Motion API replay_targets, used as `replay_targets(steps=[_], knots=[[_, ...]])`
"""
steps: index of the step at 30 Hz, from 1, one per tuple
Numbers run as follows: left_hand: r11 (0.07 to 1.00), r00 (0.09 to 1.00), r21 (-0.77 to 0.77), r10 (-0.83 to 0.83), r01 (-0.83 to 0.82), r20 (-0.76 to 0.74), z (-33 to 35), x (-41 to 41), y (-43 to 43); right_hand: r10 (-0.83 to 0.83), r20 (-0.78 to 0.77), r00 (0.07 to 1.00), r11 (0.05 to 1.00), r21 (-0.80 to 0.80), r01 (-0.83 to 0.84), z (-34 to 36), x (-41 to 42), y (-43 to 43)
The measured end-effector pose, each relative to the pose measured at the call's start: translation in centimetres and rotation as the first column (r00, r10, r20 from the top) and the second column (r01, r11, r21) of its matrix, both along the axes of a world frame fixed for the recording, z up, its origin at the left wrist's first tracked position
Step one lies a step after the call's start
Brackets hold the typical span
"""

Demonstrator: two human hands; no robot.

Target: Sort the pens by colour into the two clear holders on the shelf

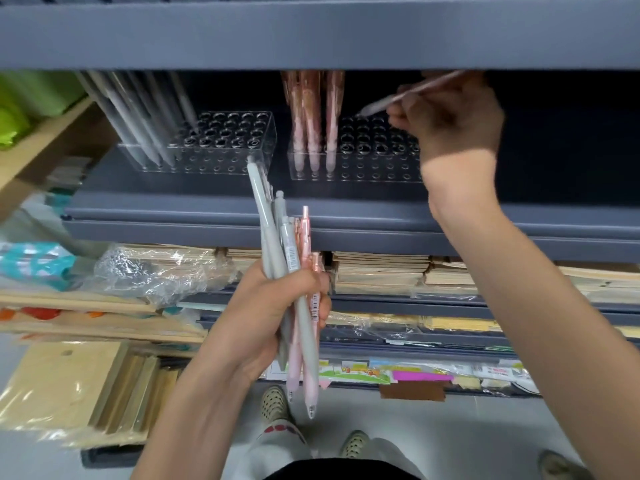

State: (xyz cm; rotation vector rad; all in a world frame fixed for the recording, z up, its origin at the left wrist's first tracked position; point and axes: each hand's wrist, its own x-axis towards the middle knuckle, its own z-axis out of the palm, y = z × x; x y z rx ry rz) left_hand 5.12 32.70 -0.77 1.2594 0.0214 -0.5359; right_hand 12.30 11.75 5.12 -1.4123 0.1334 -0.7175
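Pens [291, 271], grey and pink mixed, bunched in left hand [273, 317] with fingers curled round them below shelf [207, 202], right hand [450, 119] pinching one pale pen [398, 98] tip-down over right holder [363, 157] holding pink pens [311, 112], grey pens [138, 126] in left holder [225, 143].

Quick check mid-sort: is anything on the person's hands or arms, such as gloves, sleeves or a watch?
No. The left hand and right hand are bare, with no gloves or rings visible. The left forearm and right forearm are uncovered to the frame edge: no sleeves, watch, bracelets or markings show.
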Motion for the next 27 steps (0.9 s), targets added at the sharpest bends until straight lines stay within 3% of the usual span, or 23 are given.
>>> replay_targets(steps=[4,7,11,14,27], knots=[[1.0,1.0,0.02,-0.021,0.021,0.016,0.0,0.1,0.1,-0.094,-0.109,0.99,0.955,-0.292,0.058,-0.1,2.6,-0.3],[1.0,1.0,0.001,-0.027,0.027,0.016,0.1,0.1,0.1,-0.125,-0.126,0.984,0.83,-0.556,0.034,-0.1,4.1,-0.4],[1.0,1.0,0.0,-0.018,0.018,0.005,0.1,0.1,0.1,-0.159,-0.175,0.972,0.623,-0.782,-0.039,0.2,5.2,0.0],[1.0,1.0,-0.008,-0.012,0.012,0.007,0.1,0.1,0.1,-0.145,-0.212,0.967,0.536,-0.838,-0.103,0.2,5.6,0.2],[0.999,0.999,-0.026,0.037,-0.038,-0.017,0.3,-0.3,-0.4,-0.166,-0.345,0.924,0.44,-0.864,-0.243,1.6,5.7,0.5]])
